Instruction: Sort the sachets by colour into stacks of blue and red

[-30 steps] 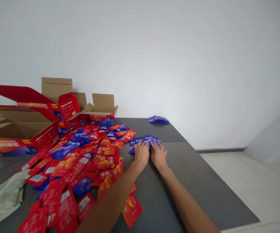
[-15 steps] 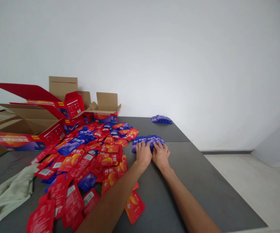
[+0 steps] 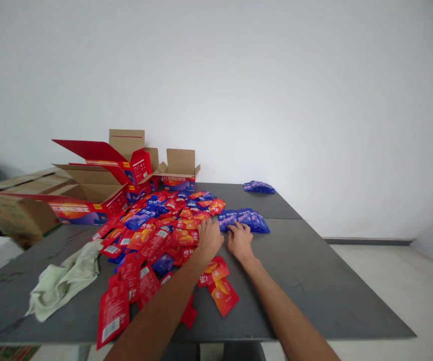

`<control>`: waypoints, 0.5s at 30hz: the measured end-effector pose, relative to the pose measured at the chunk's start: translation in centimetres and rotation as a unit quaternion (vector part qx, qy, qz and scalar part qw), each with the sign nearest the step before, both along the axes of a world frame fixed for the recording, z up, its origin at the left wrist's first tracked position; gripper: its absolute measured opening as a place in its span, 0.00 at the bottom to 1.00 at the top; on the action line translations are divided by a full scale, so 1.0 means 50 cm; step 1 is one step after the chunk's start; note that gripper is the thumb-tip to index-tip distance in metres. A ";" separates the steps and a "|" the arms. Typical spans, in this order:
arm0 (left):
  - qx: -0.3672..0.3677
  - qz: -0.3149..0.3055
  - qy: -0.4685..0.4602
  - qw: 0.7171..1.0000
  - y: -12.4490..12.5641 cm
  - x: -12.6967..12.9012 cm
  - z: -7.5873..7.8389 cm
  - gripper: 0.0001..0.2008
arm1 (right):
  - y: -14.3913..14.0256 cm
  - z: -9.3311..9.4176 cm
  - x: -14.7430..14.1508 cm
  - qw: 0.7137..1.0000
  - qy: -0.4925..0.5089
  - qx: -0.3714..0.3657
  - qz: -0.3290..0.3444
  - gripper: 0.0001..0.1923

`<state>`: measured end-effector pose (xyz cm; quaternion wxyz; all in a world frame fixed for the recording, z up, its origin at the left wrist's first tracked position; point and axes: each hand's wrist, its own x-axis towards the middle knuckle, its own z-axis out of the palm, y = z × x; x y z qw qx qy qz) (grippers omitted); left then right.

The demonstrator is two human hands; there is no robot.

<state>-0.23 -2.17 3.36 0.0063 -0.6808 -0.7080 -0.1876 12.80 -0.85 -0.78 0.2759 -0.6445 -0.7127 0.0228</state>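
Note:
A spread of red and blue packets covers the left half of the dark grey table. My left hand lies on the right edge of this spread, fingers apart over red packets. My right hand rests flat on the bare table just in front of a row of blue packets, fingertips close to them. Neither hand holds anything. A second small pile of blue packets lies at the table's far edge near the wall.
Open cardboard and red printed boxes stand at the back left. A pale green cloth lies crumpled at the front left. The table's right edge drops to a light floor. A white wall stands behind.
Both hands have drawn back off the row of blue packets toward me; the left now lies on red packets. The camera has pulled back and shifted, showing more of the table's front.

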 end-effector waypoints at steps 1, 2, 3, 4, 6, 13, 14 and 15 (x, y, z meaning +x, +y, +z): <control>0.001 0.008 0.006 1.000 -0.009 -0.016 0.003 0.19 | -0.008 0.002 -0.011 1.000 0.001 -0.003 0.008 0.17; 0.003 0.019 0.012 1.000 -0.018 -0.033 0.006 0.19 | -0.015 0.003 -0.023 1.000 0.003 -0.005 0.017 0.17; 0.004 0.031 0.017 0.999 -0.028 -0.049 0.009 0.18 | -0.022 0.005 -0.033 1.000 0.004 -0.007 0.026 0.17; 0.006 0.041 0.022 0.999 -0.039 -0.066 0.011 0.18 | -0.028 0.006 -0.044 0.999 0.004 -0.008 0.034 0.16; 0.005 0.060 0.029 0.998 -0.061 -0.101 0.015 0.17 | -0.041 0.008 -0.064 0.999 0.005 -0.013 0.050 0.16; -0.088 0.133 0.006 0.987 -0.137 -0.220 0.005 0.15 | -0.082 0.018 -0.125 0.996 0.003 -0.034 0.079 0.17; -0.101 0.146 -0.002 0.984 -0.144 -0.231 0.001 0.15 | -0.088 0.020 -0.133 0.996 0.003 -0.038 0.084 0.17; -0.110 0.156 -0.010 0.982 -0.151 -0.239 -0.003 0.16 | -0.093 0.022 -0.140 0.995 0.003 -0.041 0.087 0.18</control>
